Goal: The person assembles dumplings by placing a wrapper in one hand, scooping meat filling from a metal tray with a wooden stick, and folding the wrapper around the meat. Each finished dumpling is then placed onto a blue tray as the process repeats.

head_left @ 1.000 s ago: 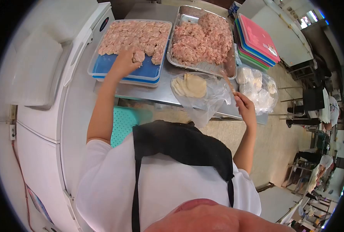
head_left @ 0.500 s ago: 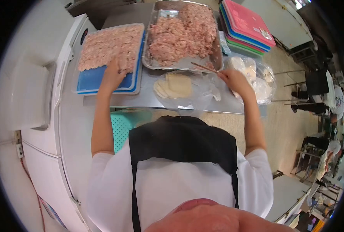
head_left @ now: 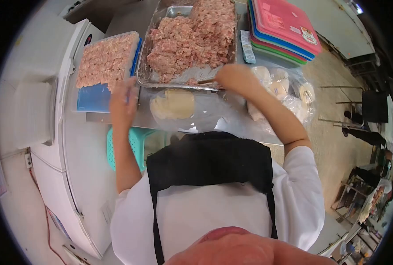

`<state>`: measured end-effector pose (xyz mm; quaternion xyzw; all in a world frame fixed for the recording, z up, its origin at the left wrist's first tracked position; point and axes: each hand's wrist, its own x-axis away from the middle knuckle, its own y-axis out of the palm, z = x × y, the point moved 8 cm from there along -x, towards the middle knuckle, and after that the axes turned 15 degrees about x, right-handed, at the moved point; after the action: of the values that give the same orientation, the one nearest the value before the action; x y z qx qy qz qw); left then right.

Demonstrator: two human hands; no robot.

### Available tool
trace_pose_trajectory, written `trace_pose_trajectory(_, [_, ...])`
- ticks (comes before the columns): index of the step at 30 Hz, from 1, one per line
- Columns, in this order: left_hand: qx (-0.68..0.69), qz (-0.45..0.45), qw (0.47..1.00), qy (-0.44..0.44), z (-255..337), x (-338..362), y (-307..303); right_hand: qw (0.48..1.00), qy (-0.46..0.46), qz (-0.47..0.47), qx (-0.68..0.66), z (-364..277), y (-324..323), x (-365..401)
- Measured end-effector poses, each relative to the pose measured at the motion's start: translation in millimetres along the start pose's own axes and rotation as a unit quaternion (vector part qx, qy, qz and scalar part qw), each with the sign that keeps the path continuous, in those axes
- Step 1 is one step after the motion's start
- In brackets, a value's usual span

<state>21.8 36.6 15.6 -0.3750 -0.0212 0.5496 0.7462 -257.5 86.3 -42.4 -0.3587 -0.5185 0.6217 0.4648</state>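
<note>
My right hand (head_left: 238, 80) is closed round a thin brown stick (head_left: 206, 81), whose far end reaches the ground meat (head_left: 192, 39) at the near side of the metal tray (head_left: 143, 84). My left hand (head_left: 124, 102) hovers by the near right corner of the blue tray (head_left: 92, 99); motion smears its fingers. Rows of small meat-filled dumplings (head_left: 106, 59) cover most of that blue tray. Between my hands, a small stack of pale yellow wrappers (head_left: 174, 104) lies on a clear plastic sheet (head_left: 205, 115).
Plastic bags of pale round items (head_left: 289, 90) sit at the right table edge. Behind them stands a stack of coloured lidded containers (head_left: 285, 28), beside a blue-and-white packet (head_left: 248, 46). A white fridge (head_left: 55, 137) borders the left. A teal basket (head_left: 137, 143) is below the table edge.
My right hand has moved left with the stick, to the meat tray's near edge. My left hand has come off the dumplings, toward me. The view has shifted, too.
</note>
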Motion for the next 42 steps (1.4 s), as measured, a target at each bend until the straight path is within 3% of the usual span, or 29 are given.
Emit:
trace_pose_trajectory(2, [0.115, -0.065, 0.989, -0.074, -1, 14, 51, 0.998, 0.045, 0.037, 0.037, 47, -12, -8])
trace_pose_trajectory(3, [0.095, -0.099, 0.988, -0.067, -8, 23, 76, 0.995, 0.067, 0.054, 0.055, 64, -13, -11])
trace_pose_trajectory(7, [0.053, -0.187, 0.977, -0.083, -33, 49, 139, 0.986, -0.031, 0.166, -0.001, 37, 15, -9])
trace_pose_trajectory(10, [0.0, -0.117, 0.993, -0.019, -34, 55, 145, 0.996, -0.068, 0.065, 0.002, -2, 18, 6])
trace_pose_trajectory(12, [-0.019, -0.116, 0.993, -0.02, -38, 53, 146, 0.996, -0.089, 0.017, 0.02, -9, 12, 11])
trace_pose_trajectory(14, [-0.016, -0.125, 0.991, -0.039, -46, 54, 146, 0.996, -0.076, 0.041, -0.013, 27, -16, -2])
trace_pose_trajectory(16, [0.008, -0.141, 0.988, -0.066, -58, 53, 144, 0.995, -0.048, 0.092, -0.011, 55, -14, -23])
trace_pose_trajectory(19, [0.028, -0.121, 0.989, -0.082, -58, 51, 132, 0.982, -0.097, 0.159, -0.007, 14, 19, -10])
trace_pose_trajectory(20, [0.064, -0.119, 0.986, -0.097, -57, 48, 127, 0.993, -0.105, 0.042, -0.029, -7, 35, -10])
trace_pose_trajectory(23, [0.14, -0.115, 0.976, -0.123, -53, 44, 111, 0.996, -0.085, 0.026, -0.032, 14, 18, -11])
trace_pose_trajectory(24, [0.143, -0.114, 0.976, -0.115, -55, 41, 106, 0.997, -0.046, -0.064, -0.014, 25, 9, -19])
trace_pose_trajectory(27, [0.187, -0.062, 0.971, -0.132, -71, 37, 88, 0.995, -0.042, -0.086, -0.01, 7, 46, -25])
trace_pose_trajectory(28, [0.207, -0.035, 0.967, -0.145, -78, 34, 82, 0.996, -0.063, 0.013, -0.059, -15, 37, -15])
trace_pose_trajectory(31, [0.509, 0.126, 0.818, -0.237, -85, 17, 65, 0.994, 0.024, -0.041, -0.096, -30, 24, -10])
trace_pose_trajectory(32, [0.441, 0.114, 0.87, -0.186, -70, 5, 51, 0.987, 0.033, -0.036, -0.155, -31, 21, -12])
trace_pose_trajectory(34, [0.361, 0.126, 0.908, -0.172, -80, -7, 26, 0.962, 0.05, -0.025, -0.268, -28, 18, -20])
trace_pose_trajectory(35, [0.32, 0.133, 0.924, -0.165, -81, -12, 14, 0.967, 0.057, -0.016, -0.246, -25, 16, -29])
trace_pose_trajectory(36, [0.355, 0.141, 0.904, -0.193, -76, -19, 4, 0.972, 0.063, -0.006, -0.224, -23, 15, -42])
trace_pose_trajectory(39, [0.4, 0.161, 0.897, -0.095, -74, -38, -14, 0.988, 0.04, -0.043, -0.144, -39, 19, -68])
trace_pose_trajectory(41, [0.499, 0.171, 0.837, -0.147, -79, -43, -12, 0.992, 0.013, -0.09, -0.084, -61, 29, -80])
trace_pose_trajectory(42, [0.545, 0.175, 0.802, -0.172, -81, -45, -9, 0.994, 0.029, -0.025, -0.102, -74, 23, -80])
